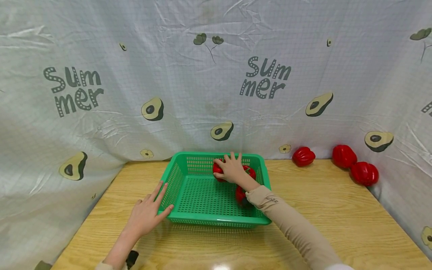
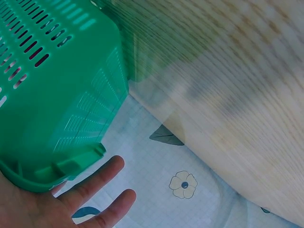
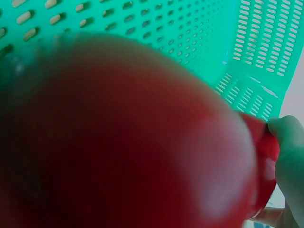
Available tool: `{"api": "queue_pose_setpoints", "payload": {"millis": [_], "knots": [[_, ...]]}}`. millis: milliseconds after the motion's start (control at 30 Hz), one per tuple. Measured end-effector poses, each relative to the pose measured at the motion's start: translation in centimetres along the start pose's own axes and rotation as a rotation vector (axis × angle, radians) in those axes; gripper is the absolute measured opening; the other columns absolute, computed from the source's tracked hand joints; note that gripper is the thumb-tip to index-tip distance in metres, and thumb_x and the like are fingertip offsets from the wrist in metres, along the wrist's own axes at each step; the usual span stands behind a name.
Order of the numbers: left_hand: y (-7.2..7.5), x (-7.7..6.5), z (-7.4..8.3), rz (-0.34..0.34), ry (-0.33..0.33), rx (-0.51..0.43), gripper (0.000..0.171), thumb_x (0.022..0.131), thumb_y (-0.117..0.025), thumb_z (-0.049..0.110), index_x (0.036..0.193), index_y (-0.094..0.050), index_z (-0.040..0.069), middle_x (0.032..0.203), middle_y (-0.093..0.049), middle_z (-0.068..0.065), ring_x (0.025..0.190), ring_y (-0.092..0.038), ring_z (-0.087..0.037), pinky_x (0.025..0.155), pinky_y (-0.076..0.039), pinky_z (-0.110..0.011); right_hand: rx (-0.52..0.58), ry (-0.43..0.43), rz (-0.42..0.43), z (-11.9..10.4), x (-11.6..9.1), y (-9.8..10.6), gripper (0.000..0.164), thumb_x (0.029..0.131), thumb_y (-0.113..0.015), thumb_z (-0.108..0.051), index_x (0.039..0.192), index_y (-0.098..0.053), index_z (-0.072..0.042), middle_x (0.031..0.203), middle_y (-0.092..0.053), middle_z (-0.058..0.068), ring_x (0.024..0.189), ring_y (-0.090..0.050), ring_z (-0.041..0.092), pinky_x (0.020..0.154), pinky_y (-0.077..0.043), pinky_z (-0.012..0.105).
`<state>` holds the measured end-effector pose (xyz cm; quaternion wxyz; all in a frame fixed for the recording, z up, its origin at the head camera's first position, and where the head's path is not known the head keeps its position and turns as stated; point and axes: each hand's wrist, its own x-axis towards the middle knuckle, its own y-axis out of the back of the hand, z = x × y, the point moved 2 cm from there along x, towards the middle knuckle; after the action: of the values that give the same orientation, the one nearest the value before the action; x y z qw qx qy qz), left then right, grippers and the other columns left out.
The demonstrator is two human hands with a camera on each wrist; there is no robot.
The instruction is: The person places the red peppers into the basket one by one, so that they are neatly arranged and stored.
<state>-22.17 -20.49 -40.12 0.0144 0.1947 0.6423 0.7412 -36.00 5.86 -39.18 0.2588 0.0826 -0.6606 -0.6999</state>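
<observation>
A green plastic basket (image 1: 216, 217) stands on the table by the back cloth. My left hand (image 1: 146, 214) rests at its left rim, fingers spread and straight; the left wrist view shows that hand (image 2: 61, 199) against the rim's outside. Inside the basket, my right hand (image 1: 234, 170) grips a red bell pepper (image 1: 218, 171) near the back wall. The thumb (image 3: 289, 142) shows against this held pepper (image 3: 266, 164) in the right wrist view. Two more peppers lie under the right wrist: one behind (image 1: 250, 171), one nearer the front (image 1: 240, 195). A blurred pepper (image 3: 142, 142) fills much of the right wrist view.
Three red peppers lie on the wooden table (image 1: 310, 202) at the back right: one alone (image 1: 303, 156), and a pair, one behind (image 1: 344, 156) and one in front (image 1: 364, 173). A printed cloth (image 1: 189, 93) hangs behind the table and along both sides.
</observation>
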Motion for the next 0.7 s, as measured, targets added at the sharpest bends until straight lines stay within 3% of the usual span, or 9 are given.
{"api": "queue_pose_setpoints", "payload": {"millis": [100, 233, 367, 700], "knots": [[0.05, 0.00, -0.04, 0.001, -0.001, 0.003, 0.070, 0.086, -0.049, 0.048, 0.141, -0.029, 0.009, 0.145, -0.029, -0.014, 0.106, -0.054, -0.037, 0.066, -0.044, -0.050, -0.036, -0.011, -0.015, -0.01, 0.01, -0.11, 0.050, 0.086, -0.039, -0.059, 0.129, -0.040, -0.032, 0.113, -0.050, 0.012, 0.109, -0.038, 0.033, 0.090, -0.026, 0.060], [0.06, -0.05, -0.03, 0.002, -0.001, 0.000, 0.069, 0.086, -0.050, 0.047, 0.140, -0.029, 0.009, 0.145, -0.029, -0.014, 0.106, -0.054, -0.037, 0.065, -0.044, -0.049, -0.055, -0.042, -0.102, -0.33, -0.26, 0.41, 0.052, 0.086, -0.044, -0.056, 0.131, -0.039, -0.031, 0.116, -0.049, 0.012, 0.111, -0.037, 0.033, 0.090, -0.027, 0.057], [0.02, -0.08, -0.07, 0.005, -0.001, 0.001, 0.069, 0.086, -0.050, 0.046, 0.140, -0.030, 0.009, 0.145, -0.029, -0.014, 0.106, -0.054, -0.038, 0.066, -0.044, -0.050, -0.094, -0.058, -0.151, -0.38, -0.25, 0.21, 0.055, 0.085, -0.040, -0.059, 0.134, -0.036, -0.033, 0.120, -0.047, 0.010, 0.114, -0.036, 0.033, 0.092, -0.026, 0.056], [0.01, -0.04, -0.05, 0.004, -0.005, 0.015, 0.069, 0.086, -0.049, 0.047, 0.140, -0.029, 0.009, 0.146, -0.028, -0.012, 0.106, -0.053, -0.037, 0.067, -0.044, -0.049, -0.146, -0.062, -0.160, -0.41, -0.46, -0.36, 0.060, 0.083, -0.044, -0.061, 0.135, -0.035, -0.034, 0.124, -0.046, 0.009, 0.118, -0.034, 0.033, 0.094, -0.025, 0.058]]}}
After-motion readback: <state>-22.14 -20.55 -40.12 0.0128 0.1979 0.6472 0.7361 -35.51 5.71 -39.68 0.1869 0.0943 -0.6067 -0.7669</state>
